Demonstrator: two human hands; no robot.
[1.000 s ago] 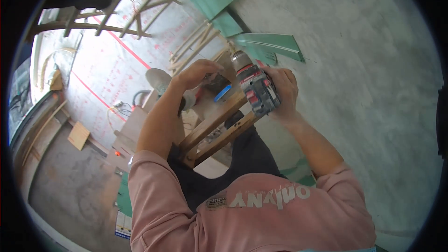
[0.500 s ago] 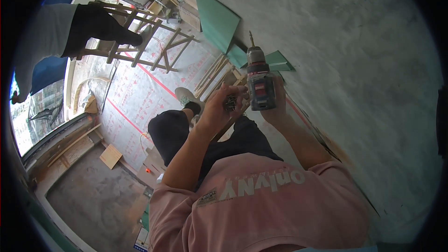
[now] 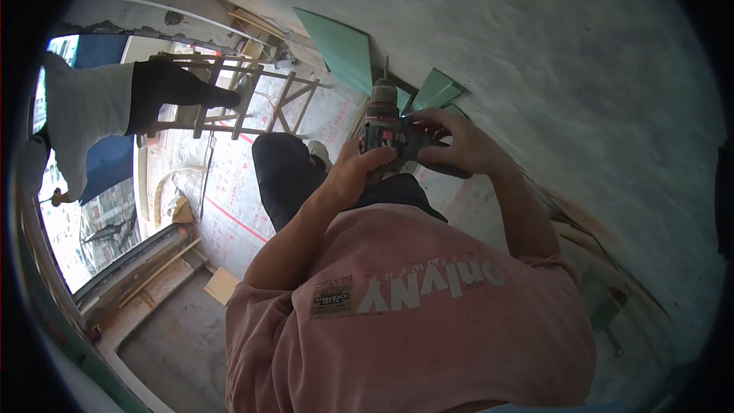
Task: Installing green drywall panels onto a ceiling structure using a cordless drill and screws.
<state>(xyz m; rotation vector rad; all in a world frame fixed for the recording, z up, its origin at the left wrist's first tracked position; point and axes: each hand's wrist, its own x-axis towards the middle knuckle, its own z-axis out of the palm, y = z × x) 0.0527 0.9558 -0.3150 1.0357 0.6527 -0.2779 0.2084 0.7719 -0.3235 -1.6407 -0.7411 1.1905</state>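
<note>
A cordless drill (image 3: 384, 124) is held in front of my chest, its bit (image 3: 386, 69) pointing away from me. My left hand (image 3: 353, 174) is closed on the drill body, the thumb lying across its rear end. Whether the left palm also holds small pieces is hidden. On the drill's right side, my right hand (image 3: 468, 147) has its fingers curled and its thumb against the dark handle part, which extends toward that hand.
Green boards (image 3: 336, 46) lean along the grey wall (image 3: 535, 53) ahead and right. At left, another person (image 3: 92, 99) stands on a wooden ladder-like trestle (image 3: 229, 99) beside a bright window (image 3: 107, 237). Printed sheeting (image 3: 237, 214) covers the floor; a small wooden board (image 3: 222, 285) lies lower left.
My left hand, which held small dark metal pieces beside the drill, now grips the drill body. My right hand has shifted to the handle side. The drill has moved left and the view has turned.
</note>
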